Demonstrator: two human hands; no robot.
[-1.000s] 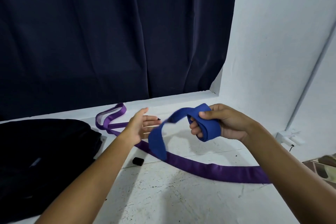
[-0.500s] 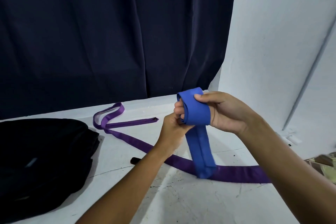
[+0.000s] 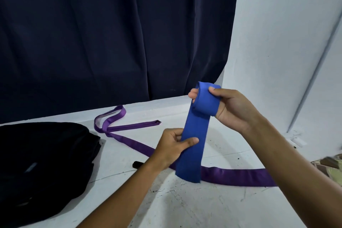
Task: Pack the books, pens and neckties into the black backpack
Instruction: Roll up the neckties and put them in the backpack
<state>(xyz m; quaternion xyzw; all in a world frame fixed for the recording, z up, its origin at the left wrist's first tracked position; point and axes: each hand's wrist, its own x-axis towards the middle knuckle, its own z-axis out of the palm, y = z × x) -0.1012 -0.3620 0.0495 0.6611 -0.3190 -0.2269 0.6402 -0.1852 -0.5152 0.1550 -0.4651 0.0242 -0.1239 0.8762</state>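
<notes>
No brand, label or writing can be read on anything in view. The blue necktie is held up above the white surface, its upper part wound round the fingers of the right hand, with the thumb pressed down on top of the roll. Lower down, the hanging strip is pinched by the left hand, thumb across the front of the cloth and fingers curled behind it; the wide end hangs down in front of the purple necktie. That purple necktie is laid out loose on the surface, its broad end running off to the right behind the right forearm, its narrow end looped and crossed over itself near the dark curtain. The black backpack is seen lying flat at the left, well apart from the blue necktie; whether it is open, and what is held inside it, cannot be told from here. A small black object, perhaps a pen cap, is seen just beside the left wrist, between backpack and purple necktie.
</notes>
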